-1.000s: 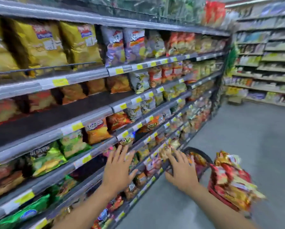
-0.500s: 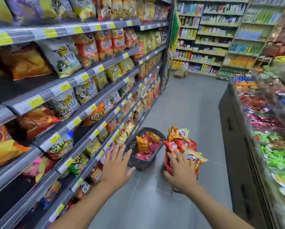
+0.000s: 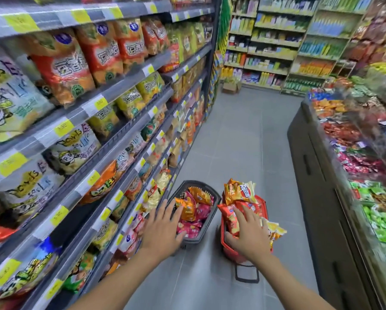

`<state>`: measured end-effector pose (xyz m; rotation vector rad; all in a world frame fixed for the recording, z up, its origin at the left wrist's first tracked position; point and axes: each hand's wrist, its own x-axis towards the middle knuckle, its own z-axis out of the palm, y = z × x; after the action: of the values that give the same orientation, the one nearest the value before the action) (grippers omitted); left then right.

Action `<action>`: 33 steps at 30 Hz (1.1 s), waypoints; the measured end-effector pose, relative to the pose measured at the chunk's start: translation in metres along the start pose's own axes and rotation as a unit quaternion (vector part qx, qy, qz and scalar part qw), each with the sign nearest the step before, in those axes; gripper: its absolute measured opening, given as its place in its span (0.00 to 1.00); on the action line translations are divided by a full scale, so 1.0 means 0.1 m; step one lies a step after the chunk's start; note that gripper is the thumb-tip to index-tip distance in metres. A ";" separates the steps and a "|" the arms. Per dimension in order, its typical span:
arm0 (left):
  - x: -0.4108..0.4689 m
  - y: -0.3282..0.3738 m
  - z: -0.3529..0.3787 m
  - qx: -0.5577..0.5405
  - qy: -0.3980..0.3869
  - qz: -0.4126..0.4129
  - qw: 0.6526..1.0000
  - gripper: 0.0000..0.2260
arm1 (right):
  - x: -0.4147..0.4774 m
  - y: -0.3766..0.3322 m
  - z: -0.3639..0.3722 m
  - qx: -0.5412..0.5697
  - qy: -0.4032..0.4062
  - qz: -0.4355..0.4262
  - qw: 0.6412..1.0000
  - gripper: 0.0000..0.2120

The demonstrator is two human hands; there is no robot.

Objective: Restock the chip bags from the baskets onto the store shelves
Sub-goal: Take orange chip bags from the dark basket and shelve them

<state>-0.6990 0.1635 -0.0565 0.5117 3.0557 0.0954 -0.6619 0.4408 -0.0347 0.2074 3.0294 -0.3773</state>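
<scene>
Both hands reach over the two baskets on the floor. The right hand [image 3: 248, 233] lies flat, fingers spread, on a red chip bag [image 3: 230, 218] at the top of the red basket [image 3: 263, 203]. It seems to touch, though blur hides whether the thumb hooks under. That bag's long axis runs away from the palm, toward the piled bags [image 3: 239, 193] just beyond the fingertips. The left hand [image 3: 163, 229] is open too, spread above the near rim of the black basket [image 3: 216, 203]. The shelves [image 3: 111, 91] rise to that hand's left — so the right hand is nearer a grab, the left nearer the shelf.
</scene>
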 end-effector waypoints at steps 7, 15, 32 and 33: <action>1.19 -0.19 0.37 -0.020 -0.033 -0.003 0.999 0.36 | 1.25 0.14 0.25 -0.004 -0.055 -0.003 0.998 0.39; 2.61 -0.35 0.73 -0.004 -0.137 -0.038 0.990 0.37 | 3.06 0.36 0.64 0.002 -0.138 -0.039 0.990 0.40; 4.17 -0.88 2.28 -0.022 -0.338 -0.082 0.937 0.36 | 4.68 0.41 2.18 0.008 -0.274 -0.049 0.960 0.41; 4.23 -0.91 2.42 -0.021 -0.343 -0.077 0.936 0.36 | 4.70 0.43 2.33 0.010 -0.280 -0.045 0.959 0.41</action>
<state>-1.1154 0.2290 -0.3173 0.2270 2.3865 -0.0232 -1.1053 0.4825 -0.3160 -0.0371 2.4808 -0.3921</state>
